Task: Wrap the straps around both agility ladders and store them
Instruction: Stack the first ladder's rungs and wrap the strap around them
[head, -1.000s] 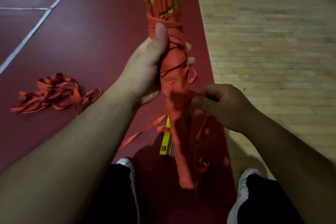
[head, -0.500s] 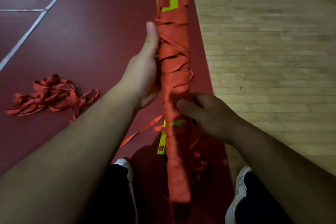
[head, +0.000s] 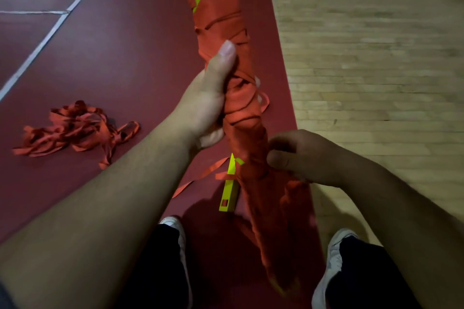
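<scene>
Mid-wrap on ladder one: right hand [head: 301, 158] pinches the strap [head: 292, 187] low on the bundled ladder [head: 241, 120], left hand [head: 208, 105] clenches its middle, above the red mat's [head: 125, 57] right edge. Next it needs tucking tight, I think. The second ladder [head: 75, 130] lies tangled far left.

Two hands [head: 208, 105] [head: 303, 158], one wrapped ladder bundle [head: 238, 118], one loose strap pile [head: 75, 130], two shoes [head: 173, 223] [head: 335, 258]

Dim indoor light, motion blur, dark corners.
</scene>
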